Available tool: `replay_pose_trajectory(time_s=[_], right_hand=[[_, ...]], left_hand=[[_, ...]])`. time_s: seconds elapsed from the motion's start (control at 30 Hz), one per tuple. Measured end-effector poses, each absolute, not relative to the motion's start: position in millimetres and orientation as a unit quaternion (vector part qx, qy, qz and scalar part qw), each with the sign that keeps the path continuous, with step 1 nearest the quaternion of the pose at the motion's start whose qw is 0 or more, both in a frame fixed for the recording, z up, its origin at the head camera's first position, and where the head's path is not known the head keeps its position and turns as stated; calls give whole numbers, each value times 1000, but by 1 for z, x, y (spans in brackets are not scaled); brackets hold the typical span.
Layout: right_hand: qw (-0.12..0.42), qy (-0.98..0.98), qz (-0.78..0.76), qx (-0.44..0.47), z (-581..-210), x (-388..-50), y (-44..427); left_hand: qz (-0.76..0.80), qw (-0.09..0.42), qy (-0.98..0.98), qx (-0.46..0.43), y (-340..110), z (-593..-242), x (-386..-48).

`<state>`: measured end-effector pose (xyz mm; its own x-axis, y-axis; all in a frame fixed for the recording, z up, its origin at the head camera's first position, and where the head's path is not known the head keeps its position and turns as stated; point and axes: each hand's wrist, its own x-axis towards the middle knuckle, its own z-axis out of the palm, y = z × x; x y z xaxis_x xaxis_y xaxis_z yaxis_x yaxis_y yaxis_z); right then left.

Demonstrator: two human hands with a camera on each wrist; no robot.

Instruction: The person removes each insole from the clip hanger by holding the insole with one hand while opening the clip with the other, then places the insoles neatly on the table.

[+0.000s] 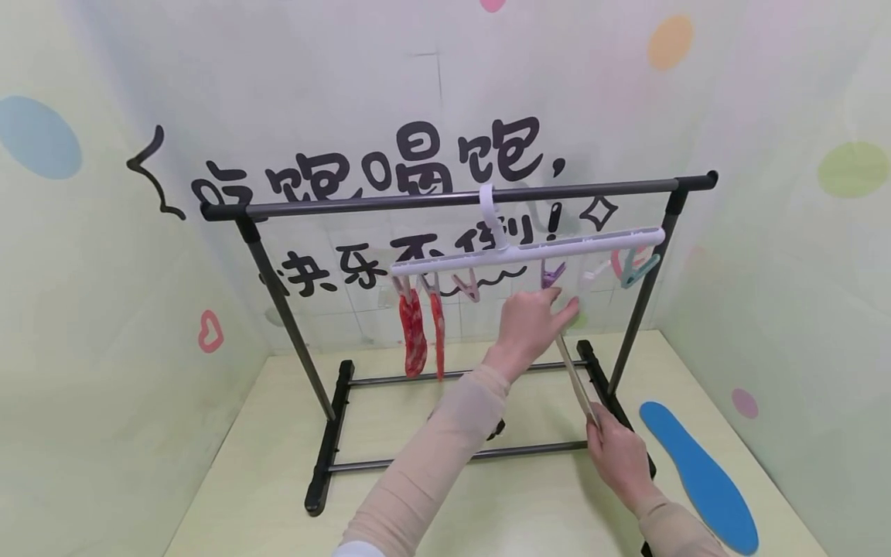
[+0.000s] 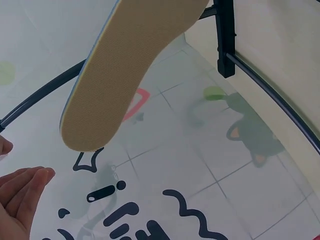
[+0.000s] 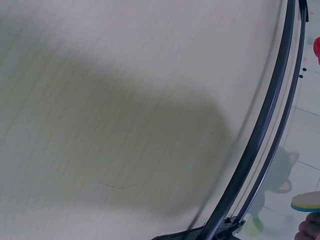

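A beige insole [image 2: 120,75] with a blue and yellow edge is gripped low down by my right hand [image 1: 616,456]. It slants up below a lavender clip hanger [image 1: 557,249], which hooks over the black rack's top bar [image 1: 362,203]. Raised beside the hanger's purple clip [image 1: 552,275], my left hand [image 1: 529,321] has its thumb apart from its fingers. Whether it touches that clip is unclear. In the left wrist view, a gap shows between its bent fingers [image 2: 25,192] and another digit. Two red patterned cloth pieces [image 1: 413,333] hang from clips at the hanger's left.
A blue insole [image 1: 699,472] lies on the pale table [image 1: 244,480] right of the rack. The hanger also carries a pink clip [image 1: 468,286] and a teal clip [image 1: 639,268]. The rack's black feet [image 1: 330,441] stand on the table, joined by crossbars. Printed sheets surround the table.
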<state>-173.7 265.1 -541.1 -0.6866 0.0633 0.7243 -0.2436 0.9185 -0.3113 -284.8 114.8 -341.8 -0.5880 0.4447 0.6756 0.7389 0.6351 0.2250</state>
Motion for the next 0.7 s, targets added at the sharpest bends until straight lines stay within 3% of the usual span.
replay_pose_trajectory(time_s=[0.27,0.57,0.7], right_hand=[[386,-898,207,34,-539,-174,266],[407,-890,205,30,-538,-173,273],[415,-886,202,34,-539,-171,276]], left_hand=[[-233,305,-861,-334,102,-355,-283],[-292,237,-874,-307,79,-373,-275],[-303,237,-873,-300,71,-381,-271]])
